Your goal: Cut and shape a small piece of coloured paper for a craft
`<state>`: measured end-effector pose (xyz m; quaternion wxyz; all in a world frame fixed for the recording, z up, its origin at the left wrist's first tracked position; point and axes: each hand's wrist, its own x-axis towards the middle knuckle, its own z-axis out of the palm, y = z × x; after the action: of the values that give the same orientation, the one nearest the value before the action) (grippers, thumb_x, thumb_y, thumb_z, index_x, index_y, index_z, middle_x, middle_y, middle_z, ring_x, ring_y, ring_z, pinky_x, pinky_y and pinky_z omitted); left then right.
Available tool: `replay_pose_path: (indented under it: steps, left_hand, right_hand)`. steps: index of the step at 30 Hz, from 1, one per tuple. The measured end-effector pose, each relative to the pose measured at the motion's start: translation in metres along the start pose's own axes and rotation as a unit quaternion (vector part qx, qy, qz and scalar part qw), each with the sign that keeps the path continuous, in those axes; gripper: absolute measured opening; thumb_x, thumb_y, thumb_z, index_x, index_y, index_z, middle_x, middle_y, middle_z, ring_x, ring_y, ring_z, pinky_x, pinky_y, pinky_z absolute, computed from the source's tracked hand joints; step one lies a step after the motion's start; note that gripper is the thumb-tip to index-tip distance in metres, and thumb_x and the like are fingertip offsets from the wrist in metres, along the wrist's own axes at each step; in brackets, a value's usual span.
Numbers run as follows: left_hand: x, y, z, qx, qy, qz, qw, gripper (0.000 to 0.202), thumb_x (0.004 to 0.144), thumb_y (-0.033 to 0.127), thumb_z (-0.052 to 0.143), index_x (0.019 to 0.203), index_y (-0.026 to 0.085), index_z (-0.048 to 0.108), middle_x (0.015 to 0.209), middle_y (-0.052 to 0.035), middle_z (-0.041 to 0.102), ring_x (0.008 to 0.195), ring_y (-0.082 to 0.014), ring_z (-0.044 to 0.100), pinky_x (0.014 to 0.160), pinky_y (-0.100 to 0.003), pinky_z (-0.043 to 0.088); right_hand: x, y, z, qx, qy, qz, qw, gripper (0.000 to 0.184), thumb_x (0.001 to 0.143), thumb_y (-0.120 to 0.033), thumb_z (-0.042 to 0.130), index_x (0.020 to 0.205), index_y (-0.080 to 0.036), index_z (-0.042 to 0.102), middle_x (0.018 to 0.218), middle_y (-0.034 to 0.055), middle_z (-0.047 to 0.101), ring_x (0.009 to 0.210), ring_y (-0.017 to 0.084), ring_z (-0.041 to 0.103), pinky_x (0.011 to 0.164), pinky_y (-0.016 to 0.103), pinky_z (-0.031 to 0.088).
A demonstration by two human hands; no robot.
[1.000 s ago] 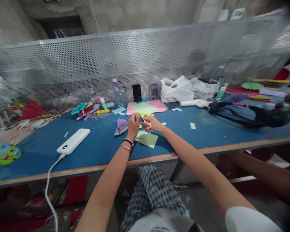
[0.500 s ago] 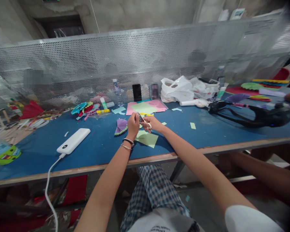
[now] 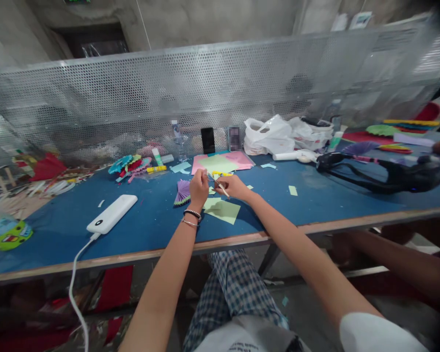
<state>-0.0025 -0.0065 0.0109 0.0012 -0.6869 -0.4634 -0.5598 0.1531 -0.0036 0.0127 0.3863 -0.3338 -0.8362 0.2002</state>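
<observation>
My right hand [image 3: 230, 187] is closed on a pair of scissors [image 3: 223, 188] with pale handles, the blades pointing toward my other hand. My left hand [image 3: 199, 185] has its fingers pinched together just left of the blades; whatever lies between them is too small to make out. Below both hands a light green sheet of paper [image 3: 225, 211] lies on the blue table. A pleated purple paper fan [image 3: 182, 192] with a green and dark edge sits left of my left hand. Behind the hands lies a yellow glue stick [image 3: 222, 174].
Pink paper sheets [image 3: 242, 160] lie behind, before an upright phone [image 3: 207, 141]. A white power bank [image 3: 112, 214] with a cable is at left. White plastic bags [image 3: 269, 137] and a black strapped device [image 3: 381, 173] stand right. Another person's arm [image 3: 399, 259] shows at lower right.
My left hand has shifted slightly left, away from the scissors. The scissors have turned in my right hand, so their handles show more edge-on.
</observation>
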Motion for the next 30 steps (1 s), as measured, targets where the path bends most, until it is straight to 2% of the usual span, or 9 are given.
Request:
replay_pose_path:
  steps: [8,19,30]
  left_hand:
    - [0.0004,0.0009,-0.0019,0.009,0.002,0.003,1.000,0.032,0.091,0.041,0.025,0.071,0.021,0.040,0.063,-0.0016,0.047,0.058,-0.0151,0.044,0.057,-0.027,0.027]
    - [0.0021,-0.0043,-0.0034,0.004,-0.027,0.024,0.999,0.031,0.091,0.039,0.026,0.070,0.021,0.039,0.063,-0.0017,0.046,0.058,-0.0152,0.042,0.057,-0.027,0.028]
    - [0.0009,-0.0059,-0.0016,0.032,-0.024,0.037,0.999,0.031,0.092,0.037,0.025,0.071,0.020,0.039,0.062,-0.0012,0.044,0.058,-0.0150,0.042,0.056,-0.027,0.027]
  right_hand:
    - [0.0004,0.0015,-0.0006,-0.059,0.011,-0.011,0.998,0.015,0.067,-0.029,0.061,0.073,-0.015,0.064,0.054,-0.0021,0.054,0.049,0.007,0.039,0.050,0.017,0.028]
    - [0.0000,0.0007,-0.0006,-0.066,0.010,-0.014,0.998,0.016,0.069,-0.031,0.060,0.073,-0.016,0.065,0.052,-0.0024,0.053,0.047,0.007,0.038,0.049,0.018,0.027]
    - [-0.0004,0.0009,-0.0023,-0.075,0.012,-0.001,0.997,0.015,0.070,-0.029,0.060,0.075,-0.015,0.066,0.051,-0.0019,0.055,0.045,0.007,0.041,0.050,0.018,0.028]
